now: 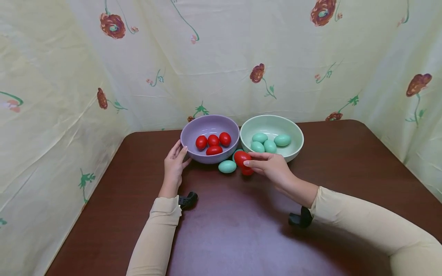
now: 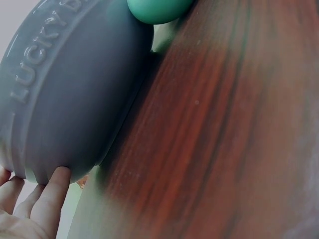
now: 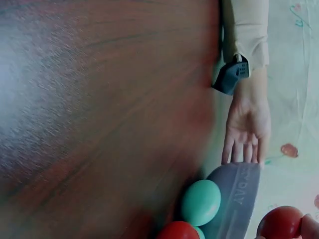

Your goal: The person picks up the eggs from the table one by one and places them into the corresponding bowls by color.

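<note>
A purple bowl (image 1: 210, 156) with several red eggs (image 1: 213, 140) in it stands at the back of the table. My left hand (image 1: 173, 165) touches its outer left side with fairly straight fingers, seen also in the left wrist view. Between thumb and fingers my right hand (image 1: 272, 168) pinches a red egg (image 1: 242, 158), held above the table in front of the bowls. Beneath it lies another red egg (image 1: 247, 171), partly covered. A mint-green egg (image 1: 227, 166) lies to its left, and a further green egg behind is mostly hidden.
Right of the purple bowl, close against it, stands a pale green bowl (image 1: 296, 147) holding several mint-green eggs (image 1: 270, 146). The dark wooden table (image 1: 221, 222) ends near a flowered curtain (image 1: 221, 76). Black wrist devices (image 1: 188, 201) sit at both cuffs.
</note>
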The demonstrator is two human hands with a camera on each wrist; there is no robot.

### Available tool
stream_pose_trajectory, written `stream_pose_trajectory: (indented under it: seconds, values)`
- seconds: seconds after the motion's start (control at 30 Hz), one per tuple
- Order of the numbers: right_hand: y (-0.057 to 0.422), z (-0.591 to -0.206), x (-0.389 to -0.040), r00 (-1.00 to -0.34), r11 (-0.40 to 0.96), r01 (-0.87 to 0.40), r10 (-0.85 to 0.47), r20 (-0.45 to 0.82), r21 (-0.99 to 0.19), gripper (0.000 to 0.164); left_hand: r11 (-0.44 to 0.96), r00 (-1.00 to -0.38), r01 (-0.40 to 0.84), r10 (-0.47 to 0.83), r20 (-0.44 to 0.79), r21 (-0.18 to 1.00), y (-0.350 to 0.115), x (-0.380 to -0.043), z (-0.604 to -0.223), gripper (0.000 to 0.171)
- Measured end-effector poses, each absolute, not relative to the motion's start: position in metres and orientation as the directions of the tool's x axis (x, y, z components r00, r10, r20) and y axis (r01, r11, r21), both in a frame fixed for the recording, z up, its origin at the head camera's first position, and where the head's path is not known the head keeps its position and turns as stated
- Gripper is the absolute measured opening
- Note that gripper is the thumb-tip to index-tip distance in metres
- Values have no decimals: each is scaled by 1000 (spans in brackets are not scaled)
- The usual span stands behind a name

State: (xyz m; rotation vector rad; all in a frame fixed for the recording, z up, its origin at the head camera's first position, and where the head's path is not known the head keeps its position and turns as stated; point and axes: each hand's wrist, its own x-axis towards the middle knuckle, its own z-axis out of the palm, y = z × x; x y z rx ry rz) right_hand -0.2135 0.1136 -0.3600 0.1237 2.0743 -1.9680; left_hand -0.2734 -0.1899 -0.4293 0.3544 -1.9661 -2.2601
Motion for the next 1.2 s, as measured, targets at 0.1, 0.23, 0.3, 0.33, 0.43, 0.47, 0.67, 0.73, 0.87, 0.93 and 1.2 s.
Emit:
stream_pose_trajectory:
  seconds: [0.1, 0.23, 0.3, 0.33, 0.43, 0.47, 0.67, 0.73, 0.87, 0.93, 1.2]
  values:
    - [110, -358, -217, -957, 86, 248, -135, -258, -965, 48, -151, -966, -47, -243, -83, 987, -189, -273, -430, 60]
    - [106, -357, -221, -953, 117, 245, -152, -261, -962, 48, -156, -966, -39, -245, -77, 987, -189, -273, -430, 59]
    - [105, -355, -222, -950, 133, 248, -158, -268, -960, 47, -153, -966, -46, -244, -83, 987, -189, -273, -430, 60]
    - [104, -354, -223, -950, 133, 250, -160, -270, -959, 47, -151, -967, -48, -241, -84, 987, -189, -274, -430, 60]
    - [102, -350, -226, -950, 134, 250, -159, -270, -959, 46, -149, -969, -45, -233, -79, 988, -189, -275, -431, 60]
    - [101, -349, -228, -951, 136, 247, -158, -267, -959, 46, -146, -970, -44, -230, -77, 988, -189, -275, -431, 61]
    - [91, -341, -235, -954, 176, 230, -153, -258, -957, 45, -147, -966, -49, -246, -84, 988, -191, -275, -432, 59]
    - [87, -340, -237, -957, 191, 223, -144, -252, -956, 44, -146, -966, -54, -244, -89, 988, -192, -276, -432, 58]
    - [79, -339, -242, -962, 191, 215, -129, -242, -958, 43, -145, -967, -61, -238, -95, 987, -192, -275, -431, 59]
    - [76, -339, -245, -961, 185, 220, -125, -245, -958, 43, -145, -967, -61, -236, -94, 988, -192, -275, -431, 60]
    - [64, -336, -256, -954, 188, 230, -151, -260, -955, 45, -155, -967, -56, -237, -92, 986, -192, -274, -431, 60]
